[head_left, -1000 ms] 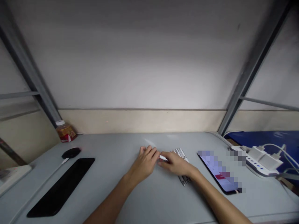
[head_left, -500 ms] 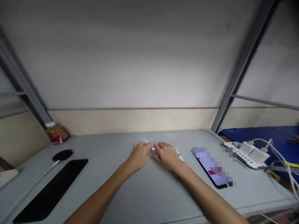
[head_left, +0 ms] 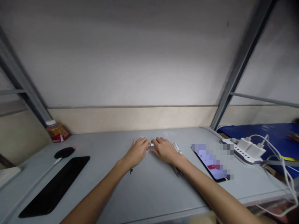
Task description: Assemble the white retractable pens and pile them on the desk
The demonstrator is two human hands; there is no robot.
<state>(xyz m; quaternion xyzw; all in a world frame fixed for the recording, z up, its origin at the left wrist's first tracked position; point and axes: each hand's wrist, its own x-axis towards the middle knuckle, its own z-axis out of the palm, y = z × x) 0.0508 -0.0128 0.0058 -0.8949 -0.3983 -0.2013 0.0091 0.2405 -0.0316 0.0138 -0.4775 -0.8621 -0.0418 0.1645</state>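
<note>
My left hand (head_left: 137, 151) and my right hand (head_left: 164, 150) are close together over the middle of the grey desk (head_left: 149, 193). Both have curled fingers, closed on a slim white item (head_left: 152, 144) that bridges the small gap between them. Most of it is hidden by the fingers, so its kind is unclear. Beside my right wrist lies a white and silvery object (head_left: 177, 147), partly covered; thin dark prongs (head_left: 177, 171) show on the wrist's near side. A small metal tip (head_left: 131, 171) peeks out by my left wrist.
To the left are a black phone-like slab (head_left: 56, 186), a round black pad (head_left: 64, 152) with a white cable, and a bottle (head_left: 57, 132). On the right lie a lit phone (head_left: 210, 163) and a white power strip (head_left: 241, 152) with chargers and cables.
The view has shifted slightly. Both hands stay together around the slim white item, with small finger movements; a faint pale streak above the left hand no longer shows.
</note>
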